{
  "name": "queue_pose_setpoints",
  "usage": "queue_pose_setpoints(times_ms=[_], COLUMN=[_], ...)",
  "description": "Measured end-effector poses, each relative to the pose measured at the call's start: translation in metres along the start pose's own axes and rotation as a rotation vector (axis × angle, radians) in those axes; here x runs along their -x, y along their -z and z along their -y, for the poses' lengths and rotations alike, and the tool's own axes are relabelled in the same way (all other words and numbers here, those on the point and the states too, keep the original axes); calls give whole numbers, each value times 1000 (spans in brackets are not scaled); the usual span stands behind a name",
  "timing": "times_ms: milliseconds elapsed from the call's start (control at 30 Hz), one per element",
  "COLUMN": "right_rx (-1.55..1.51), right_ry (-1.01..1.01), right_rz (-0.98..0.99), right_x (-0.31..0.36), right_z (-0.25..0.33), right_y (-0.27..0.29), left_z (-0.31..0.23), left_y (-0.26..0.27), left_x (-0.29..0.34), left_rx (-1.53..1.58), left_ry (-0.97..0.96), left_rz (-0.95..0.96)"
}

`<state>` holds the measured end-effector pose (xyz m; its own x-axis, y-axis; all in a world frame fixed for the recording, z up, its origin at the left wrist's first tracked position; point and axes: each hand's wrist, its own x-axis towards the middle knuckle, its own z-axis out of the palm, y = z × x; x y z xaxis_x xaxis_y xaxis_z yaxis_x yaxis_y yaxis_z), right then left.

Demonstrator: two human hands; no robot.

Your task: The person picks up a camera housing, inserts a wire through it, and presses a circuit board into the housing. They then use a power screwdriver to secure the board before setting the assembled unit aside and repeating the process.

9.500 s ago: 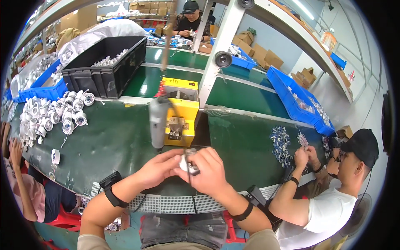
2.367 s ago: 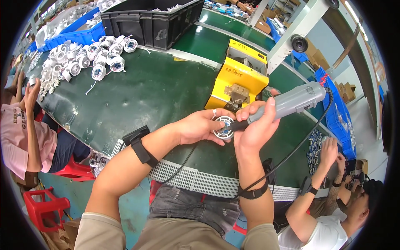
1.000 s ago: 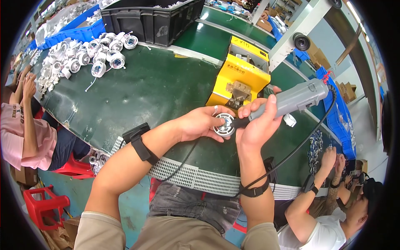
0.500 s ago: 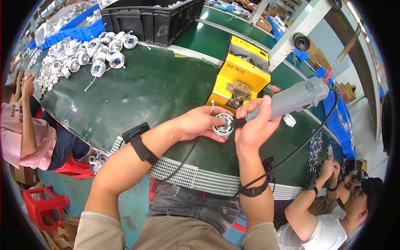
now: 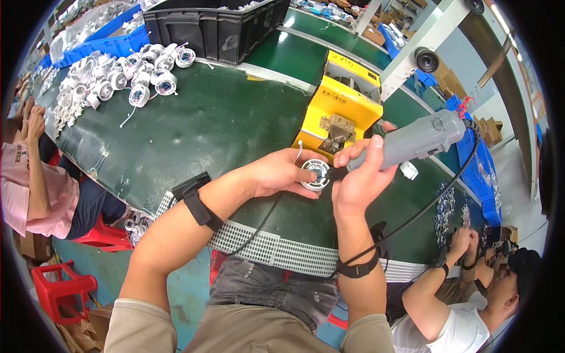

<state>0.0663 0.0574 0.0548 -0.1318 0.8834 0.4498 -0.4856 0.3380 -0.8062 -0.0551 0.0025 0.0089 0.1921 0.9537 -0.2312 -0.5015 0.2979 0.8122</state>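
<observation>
Between the thumb and fingers of my left hand (image 5: 285, 173) is a round white housing (image 5: 315, 183) with a small circuit board inside and a thin white cable sticking up. My right hand (image 5: 366, 173) is wrapped around a grey electric screwdriver (image 5: 421, 138). The tool's dark tip end points left at the housing's right side; whether the bit touches a screw is too small to tell. Just beyond both hands stands a yellow machine (image 5: 340, 109) with a metal fixture on its front.
White camera-like housings (image 5: 140, 79) lie piled at the far left, in front of a black crate (image 5: 215, 32) and a blue bin (image 5: 109, 44). A loose white part (image 5: 409, 170) lies right of my right hand. The screwdriver's cable (image 5: 438, 215) crosses my right wrist. Co-workers sit on both sides.
The housing has turned or tilted slightly in my left hand. Both hands and the screwdriver stay almost where they were.
</observation>
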Motion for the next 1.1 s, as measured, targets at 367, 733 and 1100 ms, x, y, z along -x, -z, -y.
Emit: queue_pose_setpoints(times_ms=[367, 733, 1100], right_rx=[-46, 65, 67], right_ry=[-5, 51, 90], right_rz=[39, 108, 280], right_x=[3, 7, 9], right_z=[-3, -9, -12], right_y=[-1, 4, 5], left_z=[-1, -1, 0], left_y=[-1, -3, -6], left_x=[1, 2, -3], left_rx=[7, -47, -189], left_ry=[20, 21, -26], left_rz=[1, -28, -69])
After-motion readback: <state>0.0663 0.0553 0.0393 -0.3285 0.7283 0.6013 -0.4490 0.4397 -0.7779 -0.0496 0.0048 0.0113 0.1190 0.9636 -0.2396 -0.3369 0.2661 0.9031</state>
